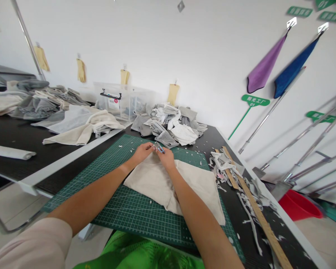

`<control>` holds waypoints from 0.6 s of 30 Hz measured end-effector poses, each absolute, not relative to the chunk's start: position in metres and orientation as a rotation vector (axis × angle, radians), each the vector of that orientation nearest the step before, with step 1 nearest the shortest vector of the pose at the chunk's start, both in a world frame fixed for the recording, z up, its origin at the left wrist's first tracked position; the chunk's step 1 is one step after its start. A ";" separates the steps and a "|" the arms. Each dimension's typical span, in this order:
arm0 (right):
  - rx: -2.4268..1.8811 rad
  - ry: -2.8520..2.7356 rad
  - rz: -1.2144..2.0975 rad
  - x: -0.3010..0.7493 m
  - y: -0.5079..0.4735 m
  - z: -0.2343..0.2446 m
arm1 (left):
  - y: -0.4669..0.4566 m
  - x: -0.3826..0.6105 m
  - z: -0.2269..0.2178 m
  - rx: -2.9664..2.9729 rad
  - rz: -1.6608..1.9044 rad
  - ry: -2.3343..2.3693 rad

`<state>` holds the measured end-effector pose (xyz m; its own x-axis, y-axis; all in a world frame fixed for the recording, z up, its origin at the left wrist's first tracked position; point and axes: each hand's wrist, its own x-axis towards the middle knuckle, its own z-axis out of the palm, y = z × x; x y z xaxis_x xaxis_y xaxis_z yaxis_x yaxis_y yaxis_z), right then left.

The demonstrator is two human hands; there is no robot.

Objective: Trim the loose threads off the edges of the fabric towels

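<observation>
On the green cutting mat (123,213) lies a cream piece of cloth (198,179), bunched up toward its far edge. My left hand (144,152) is closed, pinching that raised edge of the cloth. Right beside it, my right hand (166,158) grips a small pair of scissors with blue on it (159,148). The scissor tips point at the cloth between both hands; whether the blades are closed cannot be made out. Small white scraps are scattered on the mat around the hands.
A heap of grey and white cloths (170,123) sits behind the mat, near a clear plastic box (112,99). More cloths (81,121) cover the table at left. Wooden rulers (259,213) and cloth strips (224,162) lie at right. A red bucket (299,205) stands beyond the table edge.
</observation>
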<state>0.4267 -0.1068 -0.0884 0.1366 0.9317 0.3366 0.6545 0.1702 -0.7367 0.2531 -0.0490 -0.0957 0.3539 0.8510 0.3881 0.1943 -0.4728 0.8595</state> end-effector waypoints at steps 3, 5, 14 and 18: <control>-1.604 -1.589 0.382 0.426 -0.107 -0.088 | -0.045 0.254 -0.101 1.916 1.157 0.933; -1.634 -1.585 0.366 0.426 -0.108 -0.087 | -0.043 0.255 -0.104 1.950 1.163 0.929; -1.581 -1.572 0.432 0.424 -0.108 -0.088 | -0.040 0.253 -0.104 2.020 1.142 0.931; -1.401 -1.479 0.534 0.426 -0.104 -0.089 | -0.044 0.256 -0.102 1.825 1.203 0.861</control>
<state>0.4260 -0.1038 -0.0894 0.1585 0.9235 0.3494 0.4873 0.2346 -0.8411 0.2556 -0.0440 -0.1024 0.3251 0.8490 0.4165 0.1197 -0.4738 0.8725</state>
